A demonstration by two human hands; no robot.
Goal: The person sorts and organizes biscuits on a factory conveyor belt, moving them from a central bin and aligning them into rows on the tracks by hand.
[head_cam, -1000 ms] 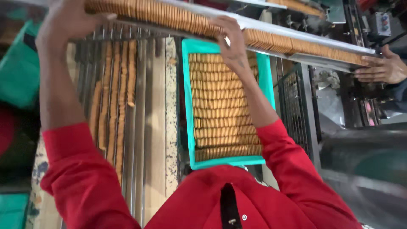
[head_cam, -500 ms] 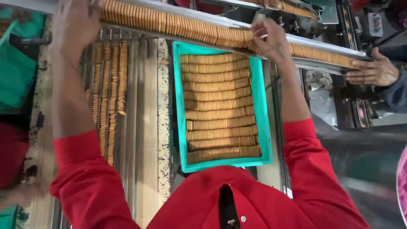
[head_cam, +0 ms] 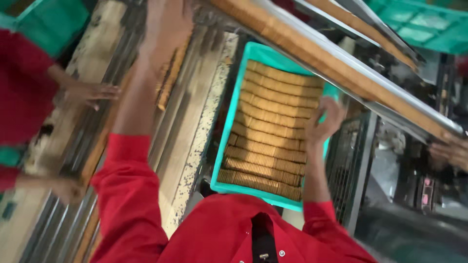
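A teal plastic tray [head_cam: 218,165] in front of my chest holds stacked rows of tan biscuits [head_cam: 273,131]. My right hand [head_cam: 324,122] hovers at the tray's right rim, fingers loosely curled and apart, with nothing seen in it. My left hand [head_cam: 165,24] is stretched far up over the metal guide rails [head_cam: 195,122]. It is blurred by motion, near a short line of biscuits [head_cam: 168,83] lying in the rails. A long line of biscuits on edge [head_cam: 312,53] runs along a slanted steel channel above the tray.
A co-worker in red sleeves stands at the left, one hand [head_cam: 92,92] on the rails and another [head_cam: 68,190] lower down. Another person's hand [head_cam: 451,153] touches the channel's right end. Teal crates [head_cam: 419,29] sit at top right; machine parts fill the right.
My right hand has dropped from the end of the long biscuit line to the tray's right rim. The view has swung and tilted, and my left hand is now blurred.
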